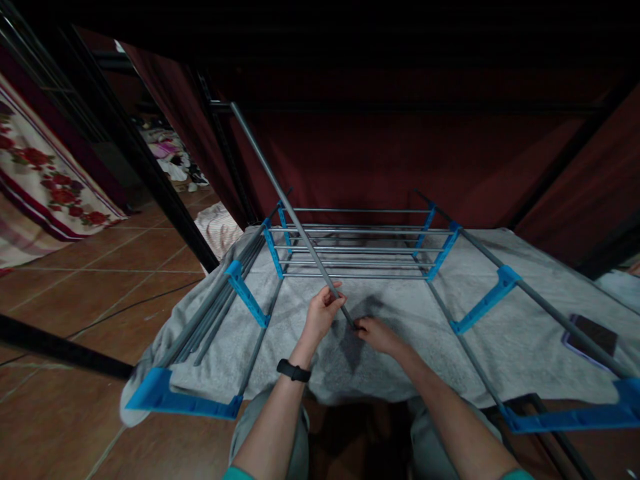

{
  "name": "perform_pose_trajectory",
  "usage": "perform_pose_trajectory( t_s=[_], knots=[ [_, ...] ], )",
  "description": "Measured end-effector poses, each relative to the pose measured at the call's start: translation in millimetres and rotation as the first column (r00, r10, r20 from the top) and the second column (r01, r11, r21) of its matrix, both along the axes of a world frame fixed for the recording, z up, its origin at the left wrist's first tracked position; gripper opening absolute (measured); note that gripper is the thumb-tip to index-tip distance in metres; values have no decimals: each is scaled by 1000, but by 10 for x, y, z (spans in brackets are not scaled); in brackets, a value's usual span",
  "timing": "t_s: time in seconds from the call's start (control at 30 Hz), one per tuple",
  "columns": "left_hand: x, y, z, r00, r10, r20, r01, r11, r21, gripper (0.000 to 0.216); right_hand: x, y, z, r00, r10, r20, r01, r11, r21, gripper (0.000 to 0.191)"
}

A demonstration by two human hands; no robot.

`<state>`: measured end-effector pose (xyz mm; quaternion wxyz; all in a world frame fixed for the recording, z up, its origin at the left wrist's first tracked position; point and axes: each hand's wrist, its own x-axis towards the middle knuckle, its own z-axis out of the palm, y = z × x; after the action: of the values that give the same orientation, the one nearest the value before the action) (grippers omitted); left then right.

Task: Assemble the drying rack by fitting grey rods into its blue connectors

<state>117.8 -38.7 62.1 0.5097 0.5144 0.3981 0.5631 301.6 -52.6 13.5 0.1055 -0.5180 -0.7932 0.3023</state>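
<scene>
My left hand (324, 311) is closed round a long grey metal rod (280, 190) that rises up and to the left from its lower end near my hands. My right hand (376, 333) pinches the rod's lower tip, just above a grey towel (500, 333). A black band sits on my left wrist. Around my hands lies a partly built rack of grey tubes and blue plastic connectors (247, 293), with a shelf of parallel rods (357, 250) straight ahead.
A dark phone (590, 337) lies on the towel at the right. Brown floor tiles (100, 273) spread to the left, with a flowered cloth (45, 180) and a black bar (60, 347). Dark red curtains and black frame posts stand behind.
</scene>
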Motion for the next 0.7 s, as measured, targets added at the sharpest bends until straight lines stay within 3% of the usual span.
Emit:
perform_pose_trajectory(
  t_s=[0.37,0.5,0.7],
  knots=[
    [68,-67,-47,992,-23,-126,27,999,34,39,-76,14,16,995,-7,-95,4,1000,-29,16],
    [50,-92,-22,985,-23,-171,35,997,67,40,-52,50,10,974,8,-224,-23,998,-66,24],
    [-47,-87,-19,953,30,-303,12,991,135,45,147,172,19,927,-111,-357,138,989,50,27]
  ],
)
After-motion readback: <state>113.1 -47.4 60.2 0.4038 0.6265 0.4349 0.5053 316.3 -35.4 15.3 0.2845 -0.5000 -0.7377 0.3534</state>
